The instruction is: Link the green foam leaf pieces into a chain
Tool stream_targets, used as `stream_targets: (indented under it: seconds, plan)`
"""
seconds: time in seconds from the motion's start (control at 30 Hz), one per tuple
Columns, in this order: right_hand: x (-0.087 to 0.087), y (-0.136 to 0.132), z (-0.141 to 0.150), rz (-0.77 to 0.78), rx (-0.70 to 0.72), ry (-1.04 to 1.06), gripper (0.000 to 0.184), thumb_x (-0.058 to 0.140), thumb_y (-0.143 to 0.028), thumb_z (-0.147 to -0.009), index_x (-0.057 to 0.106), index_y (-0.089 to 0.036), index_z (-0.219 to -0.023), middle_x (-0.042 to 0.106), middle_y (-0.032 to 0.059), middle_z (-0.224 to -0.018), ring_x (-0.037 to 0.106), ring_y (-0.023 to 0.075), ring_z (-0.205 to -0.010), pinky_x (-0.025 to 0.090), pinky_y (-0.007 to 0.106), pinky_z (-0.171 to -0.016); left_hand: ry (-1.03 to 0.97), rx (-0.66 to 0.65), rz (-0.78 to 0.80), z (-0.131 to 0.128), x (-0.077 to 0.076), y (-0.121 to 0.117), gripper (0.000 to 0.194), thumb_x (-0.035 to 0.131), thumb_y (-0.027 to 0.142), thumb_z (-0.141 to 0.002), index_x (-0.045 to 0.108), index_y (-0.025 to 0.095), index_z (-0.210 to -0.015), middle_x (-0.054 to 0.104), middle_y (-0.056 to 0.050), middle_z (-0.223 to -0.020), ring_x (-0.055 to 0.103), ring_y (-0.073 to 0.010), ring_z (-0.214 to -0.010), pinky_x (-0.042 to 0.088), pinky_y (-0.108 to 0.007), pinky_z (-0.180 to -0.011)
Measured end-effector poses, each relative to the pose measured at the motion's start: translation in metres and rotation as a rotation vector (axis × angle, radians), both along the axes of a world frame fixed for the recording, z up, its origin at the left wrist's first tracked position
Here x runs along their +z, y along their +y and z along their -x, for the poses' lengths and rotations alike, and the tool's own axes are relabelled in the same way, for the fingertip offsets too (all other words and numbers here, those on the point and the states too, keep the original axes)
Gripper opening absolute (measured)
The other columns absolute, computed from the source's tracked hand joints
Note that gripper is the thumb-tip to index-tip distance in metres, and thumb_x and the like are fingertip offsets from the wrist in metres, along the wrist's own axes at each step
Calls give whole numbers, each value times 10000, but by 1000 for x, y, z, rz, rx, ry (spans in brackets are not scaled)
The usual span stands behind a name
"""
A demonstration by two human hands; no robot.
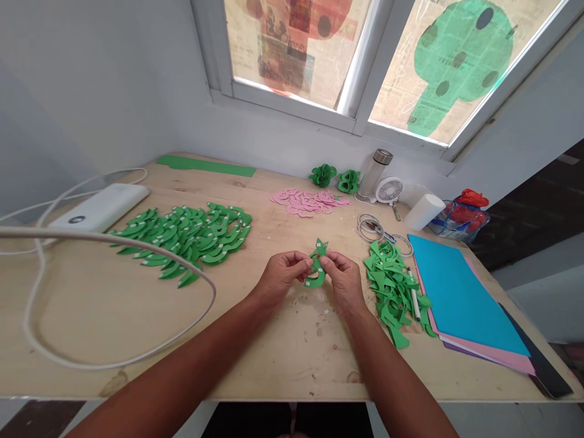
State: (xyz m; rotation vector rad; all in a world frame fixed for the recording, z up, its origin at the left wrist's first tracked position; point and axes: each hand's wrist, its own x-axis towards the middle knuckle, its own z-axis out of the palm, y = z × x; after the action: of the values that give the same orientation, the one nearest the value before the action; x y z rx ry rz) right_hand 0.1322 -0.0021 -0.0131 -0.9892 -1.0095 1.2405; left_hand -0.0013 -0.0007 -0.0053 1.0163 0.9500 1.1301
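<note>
Between my two hands, over the middle of the wooden table (292, 359), is a curved green paper cutout (316, 281) with small white squares on it. My left hand (292, 274) pinches its left side, thumb and fingers closed. On the other side my right hand (338, 275) grips it between thumb and fingers. A pointed tip of green paper sticks up above the fingertips. Close to my right hand lies a heap of loose green paper pieces (387, 286). To the left spreads a larger pile of green cutouts (187, 234), also dotted with white squares.
Pink cutouts (314, 202) lie at the back, near two green paper flowers (323, 175), a glass bottle (374, 173) and a small fan (389, 190). Blue sheets (460, 292) and a white marker (414, 298) are right. A white cable (201, 274) loops across the left beside a power bank (103, 207).
</note>
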Motion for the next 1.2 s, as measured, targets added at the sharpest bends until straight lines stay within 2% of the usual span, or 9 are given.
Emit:
stream_targets:
  seconds: [0.5, 0.8, 1.2]
  plan:
    - [-1, 1, -2, 57, -19, 35, 166, 723, -296, -632, 691, -157, -719, 630, -8, -632, 503, 99, -565, 388, 232, -568, 69, 18, -63, -2, 0, -2, 193, 677, 317, -637, 620, 134, -618, 625, -16, -572, 531, -115, -547, 413, -220, -542]
    - [-1, 2, -4, 59, -40, 46, 163, 721, -281, -625, 693, -163, -734, 641, 0, -686, 472, 88, -558, 364, 226, -558, 85, -5, -71, -4, 0, -4, 174, 674, 289, -629, 605, 133, -601, 622, -17, -555, 521, -105, -518, 408, -210, -512]
    - [-2, 2, -4, 66, -72, 36, 150, 700, -289, -632, 671, -167, -714, 591, -20, -625, 451, 91, -544, 356, 227, -537, 133, -17, -94, -5, 1, -5, 134, 647, 260, -634, 600, 141, -593, 628, -16, -556, 544, -114, -526, 422, -219, -526]
